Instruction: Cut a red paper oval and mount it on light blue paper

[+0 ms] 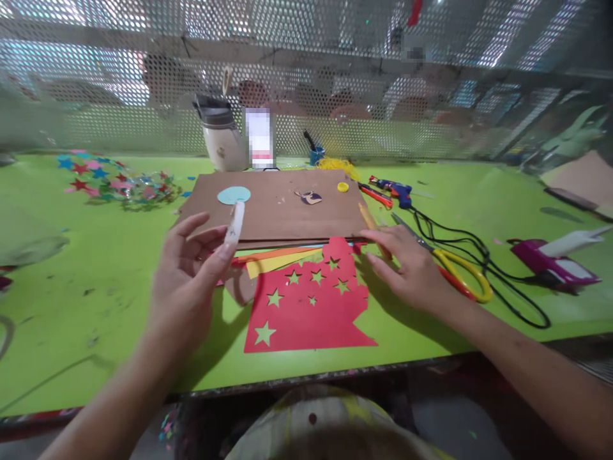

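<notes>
My left hand (191, 268) is raised over the near left of the brown board, pinching a small white strip (234, 223) between thumb and fingers. My right hand (407, 265) is low over the table, with thumb and forefinger stretched apart. Close by its fingertips lies a slim yellow-orange stick-like tool (368, 217), partly hidden by them. Between the hands is a red sheet (316, 326) with star-shaped holes and a ragged right edge. Orange and yellow paper (272, 263) shows behind it. On the brown board (278, 220) are a light blue oval (234, 195) and a small dark-and-tan piece (311, 199).
Scissors (462, 275), a blue glue gun (400, 191), a red cutter (377, 195) and a purple glue gun (555, 262) with a black cord lie right. Star garlands (115, 182) lie left. A white tumbler (223, 140) and a phone (259, 137) stand behind.
</notes>
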